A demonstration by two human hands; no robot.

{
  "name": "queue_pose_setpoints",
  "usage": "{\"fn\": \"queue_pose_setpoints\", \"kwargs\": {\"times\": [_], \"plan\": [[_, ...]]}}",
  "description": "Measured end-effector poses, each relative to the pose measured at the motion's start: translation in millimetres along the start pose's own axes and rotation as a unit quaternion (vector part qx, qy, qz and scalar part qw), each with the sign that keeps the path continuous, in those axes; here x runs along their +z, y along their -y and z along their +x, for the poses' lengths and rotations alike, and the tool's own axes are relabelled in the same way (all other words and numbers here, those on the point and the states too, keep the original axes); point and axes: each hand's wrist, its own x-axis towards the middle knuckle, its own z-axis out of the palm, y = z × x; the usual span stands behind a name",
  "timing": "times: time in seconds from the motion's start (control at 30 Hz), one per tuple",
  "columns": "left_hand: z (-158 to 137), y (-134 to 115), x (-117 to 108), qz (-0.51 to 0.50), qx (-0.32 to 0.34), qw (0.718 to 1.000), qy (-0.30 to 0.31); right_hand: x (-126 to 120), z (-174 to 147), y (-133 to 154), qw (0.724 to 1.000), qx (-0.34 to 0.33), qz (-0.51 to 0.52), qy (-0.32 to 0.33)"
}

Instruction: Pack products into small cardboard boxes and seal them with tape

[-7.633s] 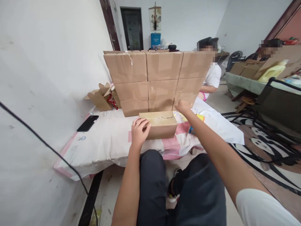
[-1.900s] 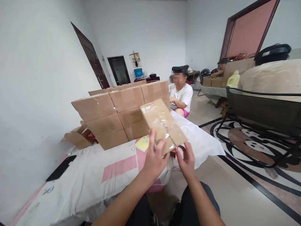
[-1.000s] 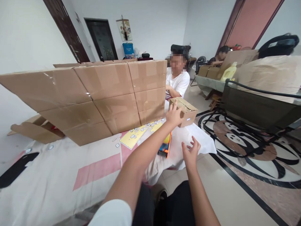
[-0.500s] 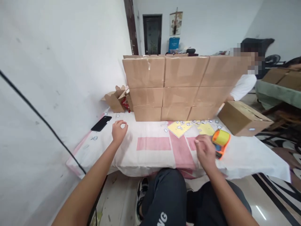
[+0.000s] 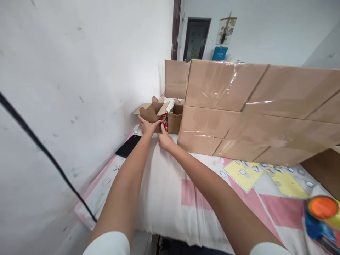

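At the far left of the table stands a small open cardboard box [image 5: 149,114] with its flaps up. My left hand [image 5: 147,126] is closed on its near left side, thumb and fingers spread across the front. My right hand [image 5: 165,139] is at the box's near right corner, thumb up and the other fingers curled, partly hidden. Just above its thumb a shiny red packet [image 5: 164,121] is wedged between this box and a second open carton [image 5: 174,122]. Whether my right hand grips the packet or the box, I cannot tell.
A wall of taped cardboard boxes [image 5: 225,117] stands along the back. A black phone-like slab [image 5: 128,146] lies left of my forearm. An orange tape dispenser [image 5: 322,207] and yellow patches are at right. A black cable [image 5: 50,159] hangs by the white wall.
Both hands have moved forward and left from above the table to the small open box. The view has swung left and closer, and the co-worker is out of sight.
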Motion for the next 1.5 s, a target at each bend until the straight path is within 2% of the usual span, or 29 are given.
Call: {"fn": "queue_pose_setpoints", "kwargs": {"times": [0.1,0.2,0.3,0.37,0.43,0.5,0.63,0.7,0.77,0.87,0.97,1.03,1.1,1.2,1.33,1.43,1.5], "plan": [[12,7,9,-0.006,-0.005,1.0,0.001,7,47,-6,0.996,0.082,0.04,-0.005],[13,10,11,0.006,0.005,1.0,-0.014,15,67,-28,0.992,0.109,0.065,0.001],[3,10,0,0.02,0.013,0.999,-0.032,26,61,-42,0.993,0.055,0.103,-0.022],[-11,11,-23,0.028,0.01,0.999,-0.043,30,46,-36,0.99,-0.011,0.134,-0.049],[-30,15,-59,0.028,0.017,0.998,-0.058,29,19,-19,0.982,-0.085,0.153,-0.066],[-56,20,-106,-0.004,0.067,0.994,-0.082,20,-18,5,0.97,-0.169,0.159,-0.072],[-132,24,-203,-0.059,0.077,0.993,-0.068,-20,-120,44,0.943,-0.3,0.138,-0.049],[-180,22,-233,-0.085,0.091,0.992,-0.03,-42,-178,48,0.939,-0.33,0.094,-0.036],[-228,20,-244,-0.103,0.11,0.988,0.026,-58,-237,42,0.938,-0.337,0.058,-0.048],[-285,18,-226,-0.114,0.101,0.98,0.131,-65,-321,17,0.942,-0.32,0.013,-0.1],[-321,9,-181,-0.11,0.11,0.961,0.231,-57,-387,-16,0.951,-0.255,-0.036,-0.17],[-337,-8,-147,-0.13,0.142,0.933,0.303,-51,-420,-38,0.95,-0.208,-0.093,-0.214],[-351,-30,-117,-0.172,0.175,0.893,0.377,-49,-444,-57,0.94,-0.166,-0.158,-0.254],[-367,-60,-83,-0.225,0.194,0.838,0.457,-55,-466,-72,0.926,-0.057,-0.223,-0.299],[-372,-79,-62,-0.264,0.2,0.806,0.491,-78,-473,-69,0.921,0.112,-0.24,-0.286],[-367,-74,-51,-0.321,0.189,0.811,0.45,-95,-467,-60,0.925,0.183,-0.228,-0.244],[-366,-65,-44,-0.373,0.165,0.816,0.41,-103,-461,-55,0.927,0.203,-0.225,-0.221]]}}
